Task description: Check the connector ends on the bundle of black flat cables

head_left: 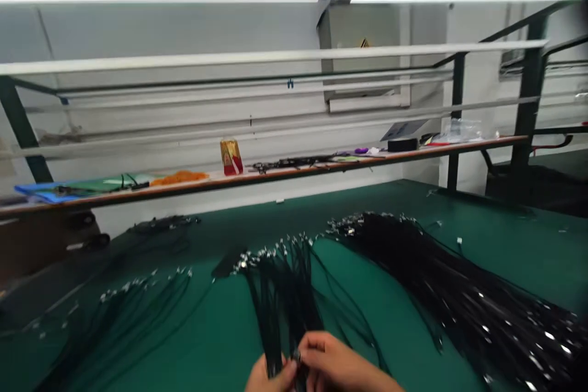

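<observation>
My left hand [271,375] and my right hand [333,361] meet at the bottom centre, both gripping the lower end of a bundle of thin black wires [280,300]. The bundle fans upward across the mat, its far ends tipped with small metal terminals. A much larger bundle of black wires with metal terminals [459,294] lies to my right, and a thinner bundle [133,324] lies to my left. All of them rest on a green work mat [413,208].
A wooden shelf [294,170] runs behind the mat, holding a gold and red can [231,157], black cables [289,163], orange pieces [179,178], a blue folder [43,193] and a black tape roll [402,144]. Metal railings [459,73] stand behind it. A dark coil of cable [163,224] lies at the mat's far left.
</observation>
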`<state>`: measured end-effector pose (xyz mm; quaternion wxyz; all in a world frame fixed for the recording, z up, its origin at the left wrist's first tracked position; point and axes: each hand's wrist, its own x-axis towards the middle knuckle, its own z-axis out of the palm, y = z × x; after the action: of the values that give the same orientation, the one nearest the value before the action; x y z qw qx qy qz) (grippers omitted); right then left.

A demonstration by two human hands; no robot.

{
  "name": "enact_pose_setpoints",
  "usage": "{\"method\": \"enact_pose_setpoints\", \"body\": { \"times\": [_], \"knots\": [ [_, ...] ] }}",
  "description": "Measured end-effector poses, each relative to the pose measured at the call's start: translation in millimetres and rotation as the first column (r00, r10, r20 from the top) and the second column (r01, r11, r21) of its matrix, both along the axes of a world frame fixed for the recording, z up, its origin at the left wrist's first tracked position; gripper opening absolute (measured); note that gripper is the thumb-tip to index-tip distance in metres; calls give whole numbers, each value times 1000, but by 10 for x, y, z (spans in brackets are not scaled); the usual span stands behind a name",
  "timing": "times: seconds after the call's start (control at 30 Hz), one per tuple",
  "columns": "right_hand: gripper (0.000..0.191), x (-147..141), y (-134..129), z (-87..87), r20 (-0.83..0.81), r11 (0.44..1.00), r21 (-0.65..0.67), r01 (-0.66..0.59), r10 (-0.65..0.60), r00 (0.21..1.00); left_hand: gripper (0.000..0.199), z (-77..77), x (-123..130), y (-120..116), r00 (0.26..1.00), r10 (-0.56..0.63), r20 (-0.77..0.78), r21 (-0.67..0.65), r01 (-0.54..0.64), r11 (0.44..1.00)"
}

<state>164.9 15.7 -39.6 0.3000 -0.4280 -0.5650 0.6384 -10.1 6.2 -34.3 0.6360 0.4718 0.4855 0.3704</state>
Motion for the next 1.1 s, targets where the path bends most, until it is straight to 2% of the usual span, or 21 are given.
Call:
{"method": "enact_pose_setpoints", "body": {
  "times": [0.07,0.1,0.17,0.23,0.57,0.87,1.1],
  "knots": [
    [26,23,-44,-57,-48,999,-41,-11,9,999,23,-116,-9,-64,1000,11,23,-3,-11,1000],
    [26,40,-64,-69,-68,999,-51,-11,7,998,32,-147,-11,-95,999,27,46,2,-27,1000],
    [25,74,-94,-63,-100,998,-66,-15,8,995,53,-154,-8,-139,995,42,89,4,-42,999],
    [26,95,-113,-33,-119,997,-70,-19,11,993,59,-115,-3,-159,992,46,117,2,-46,999],
    [27,79,-139,26,-134,997,-68,-26,17,991,50,70,-7,-223,992,12,126,15,-14,1000],
    [26,91,-154,56,-147,995,-93,-20,6,989,43,106,-25,-250,996,18,86,-42,-15,999],
    [26,108,-174,129,-141,996,-90,-30,17,990,44,127,-26,-247,993,5,120,-57,2,998]
  ]
}}
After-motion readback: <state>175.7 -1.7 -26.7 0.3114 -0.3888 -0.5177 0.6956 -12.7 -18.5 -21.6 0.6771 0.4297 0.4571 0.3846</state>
